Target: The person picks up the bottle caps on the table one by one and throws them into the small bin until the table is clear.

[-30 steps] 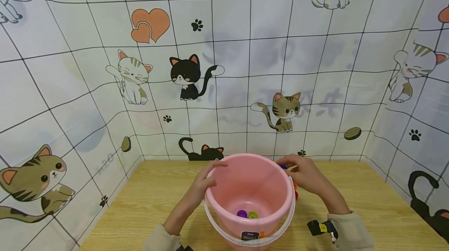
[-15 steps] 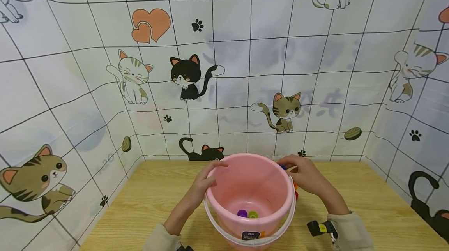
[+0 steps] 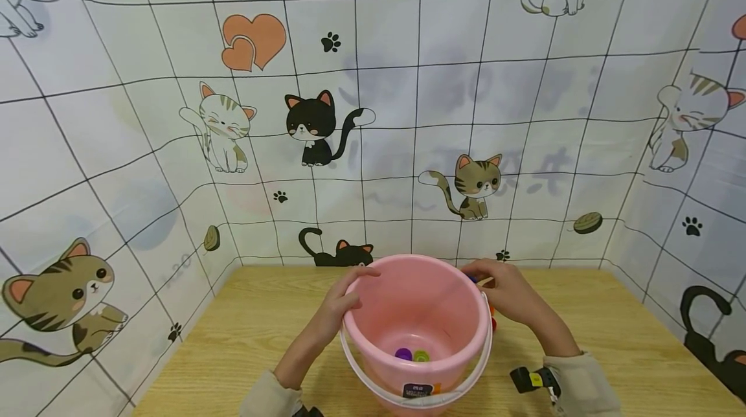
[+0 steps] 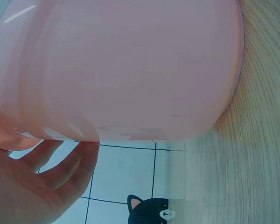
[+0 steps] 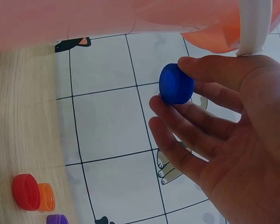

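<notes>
A pink bucket (image 3: 408, 320) stands on the table with its mouth tipped toward me. At its left rim my left hand (image 3: 329, 313) grips the edge; in the left wrist view that hand's fingers (image 4: 81, 163) lie along the outer wall. On the other side my right hand (image 3: 509, 291) is just outside the right rim. The right wrist view shows it pinching a blue bottle cap (image 5: 176, 84) between thumb and fingers, beside the bucket wall. Inside the bucket lie a purple cap (image 3: 403, 354) and a green cap (image 3: 421, 356).
A white handle (image 3: 419, 399) hangs down the bucket's front. On the wooden table (image 3: 262, 339), right of the bucket, lie a red cap (image 5: 26, 192), an orange cap (image 5: 46, 197) and a purple cap (image 5: 57, 219). A cat-print sheet (image 3: 384, 145) encloses the back and sides.
</notes>
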{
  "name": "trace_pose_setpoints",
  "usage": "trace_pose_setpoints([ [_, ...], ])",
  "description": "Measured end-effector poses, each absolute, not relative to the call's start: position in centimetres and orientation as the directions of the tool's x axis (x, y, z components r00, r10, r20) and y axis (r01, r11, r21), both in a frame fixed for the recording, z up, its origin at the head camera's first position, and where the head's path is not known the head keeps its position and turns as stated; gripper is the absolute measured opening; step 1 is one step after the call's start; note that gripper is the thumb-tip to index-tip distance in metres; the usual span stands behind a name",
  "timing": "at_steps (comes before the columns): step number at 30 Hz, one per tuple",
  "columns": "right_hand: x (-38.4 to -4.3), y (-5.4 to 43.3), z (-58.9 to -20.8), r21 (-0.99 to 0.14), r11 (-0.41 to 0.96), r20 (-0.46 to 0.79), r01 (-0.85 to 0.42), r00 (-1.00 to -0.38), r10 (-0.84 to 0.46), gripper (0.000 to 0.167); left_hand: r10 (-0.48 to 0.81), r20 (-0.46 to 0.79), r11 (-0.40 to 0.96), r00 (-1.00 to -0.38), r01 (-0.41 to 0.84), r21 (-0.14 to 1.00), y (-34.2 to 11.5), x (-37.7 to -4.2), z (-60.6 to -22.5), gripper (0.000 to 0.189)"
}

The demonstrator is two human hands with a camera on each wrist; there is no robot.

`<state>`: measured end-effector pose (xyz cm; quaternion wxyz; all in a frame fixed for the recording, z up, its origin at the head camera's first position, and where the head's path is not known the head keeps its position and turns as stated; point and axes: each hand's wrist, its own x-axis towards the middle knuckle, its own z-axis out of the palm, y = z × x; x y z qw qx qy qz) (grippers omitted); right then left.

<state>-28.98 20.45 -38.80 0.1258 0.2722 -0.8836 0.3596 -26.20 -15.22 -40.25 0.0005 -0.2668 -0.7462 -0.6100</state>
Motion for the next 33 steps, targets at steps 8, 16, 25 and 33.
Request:
trace_pose_setpoints([
  [8,-28.8,20.5,-38.5,-0.586,0.604,0.399,-0.54,-0.841,-0.365,0.026,0.395,0.325,0.119,-0.859,0.399,0.909,-15.1,-26.3,-40.3,0.058],
  [16,-28.5,20.7,-38.3,-0.589,0.61,0.415,-0.53,-0.846,-0.335,0.021,0.384,0.327,0.129,-0.864,0.401,0.907,-15.0,-26.1,-40.3,0.059],
  [25,-28.2,21.2,-37.7,-0.563,0.629,0.446,-0.535,-0.838,-0.313,0.021,0.374,0.312,0.134,-0.873,0.384,0.914,-15.1,-26.0,-40.3,0.059],
  [33,-27.9,21.8,-36.9,-0.545,0.665,0.469,-0.511,-0.843,-0.264,0.023,0.375,0.313,0.131,-0.873,0.383,0.914,-15.0,-26.1,-40.3,0.059],
])
